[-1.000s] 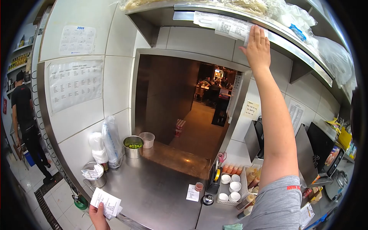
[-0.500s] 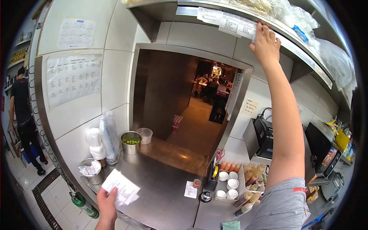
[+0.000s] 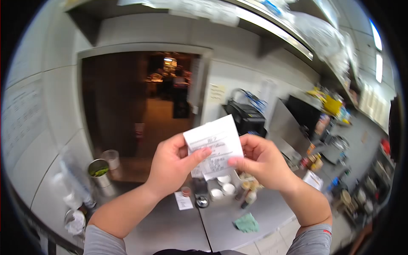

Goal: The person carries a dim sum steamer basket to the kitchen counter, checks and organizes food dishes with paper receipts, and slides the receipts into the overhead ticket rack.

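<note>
Both hands hold printed paper slips [image 3: 216,138] up in front of me, above the steel counter [image 3: 153,219]. My left hand [image 3: 172,163] pinches their left side, thumb across the print. At the right edge, my right hand [image 3: 263,159] grips them with its thumb on the front. The slips overlap, so I cannot tell how many there are. Below them on the counter lies another slip [image 3: 184,203] with a small sauce cup [image 3: 185,191] on its top edge. A call bell [image 3: 202,201] stands beside it.
Behind the counter is a pass-through opening [image 3: 114,106]. A metal pot with green pieces [image 3: 100,172] and a clear plastic cup [image 3: 111,159] stand at left. White cups [image 3: 228,188], sauce bottles [image 3: 250,195], a green cloth [image 3: 246,223] and a black printer [image 3: 246,119] are to the right.
My right hand has come down from the slips under the shelf and now grips the papers with my left hand. My left hand has risen to the middle. The view has turned right.
</note>
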Demonstrator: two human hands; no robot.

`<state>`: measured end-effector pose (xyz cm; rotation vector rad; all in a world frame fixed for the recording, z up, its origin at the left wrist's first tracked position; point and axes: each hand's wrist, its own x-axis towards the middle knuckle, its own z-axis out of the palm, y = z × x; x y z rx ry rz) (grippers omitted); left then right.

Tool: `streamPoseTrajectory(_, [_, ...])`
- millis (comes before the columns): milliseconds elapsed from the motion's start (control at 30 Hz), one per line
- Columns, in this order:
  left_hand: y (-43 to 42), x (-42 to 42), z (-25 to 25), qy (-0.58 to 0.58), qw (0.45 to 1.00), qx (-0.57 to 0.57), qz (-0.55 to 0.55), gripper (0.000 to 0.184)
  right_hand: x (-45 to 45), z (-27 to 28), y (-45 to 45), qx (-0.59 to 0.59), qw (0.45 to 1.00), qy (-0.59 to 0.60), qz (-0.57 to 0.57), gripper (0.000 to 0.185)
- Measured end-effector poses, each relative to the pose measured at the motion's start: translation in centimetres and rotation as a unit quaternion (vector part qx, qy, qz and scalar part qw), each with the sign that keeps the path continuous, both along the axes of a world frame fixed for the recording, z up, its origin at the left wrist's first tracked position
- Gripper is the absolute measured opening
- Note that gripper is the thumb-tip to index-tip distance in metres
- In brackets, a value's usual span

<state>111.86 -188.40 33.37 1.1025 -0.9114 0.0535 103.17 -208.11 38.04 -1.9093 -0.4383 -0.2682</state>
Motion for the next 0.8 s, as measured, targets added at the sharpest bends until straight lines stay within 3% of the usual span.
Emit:
streamPoseTrajectory(33, [-1.2,0.1,0.2,-0.003,0.999,0.011,-0.044,0.029,-1.1,-0.8,-0.3,0.074,0.996,-0.031,-0.029,0.016])
streamPoseTrajectory(133, [-4.5,-0.5,-0.1,0.015,0.980,0.044,-0.193,0.022,-6.3,-2.3,-1.8,0.092,0.982,-0.047,-0.159,0.011])
streamPoseTrajectory(300, [-9.0,-4.9,-1.2,0.024,0.932,0.114,-0.343,0.018,-15.6,-5.5,-0.3,0.171,0.938,-0.070,-0.294,0.016])
streamPoseTrajectory(500, [-14.1,-13.6,-2.6,-0.014,0.869,0.073,-0.489,0.031,-26.9,-7.2,2.5,0.152,0.853,-0.128,-0.482,0.026])
streamPoseTrajectory(633, [-16.3,-20.8,-2.0,-0.044,0.793,0.083,-0.602,0.042,-34.5,-8.0,4.3,0.117,0.783,-0.176,-0.585,0.035])
streamPoseTrajectory(800, [-18.5,-29.3,-1.3,-0.092,0.724,0.140,-0.669,0.060,-44.1,-9.2,6.1,0.039,0.687,-0.266,-0.675,0.064])
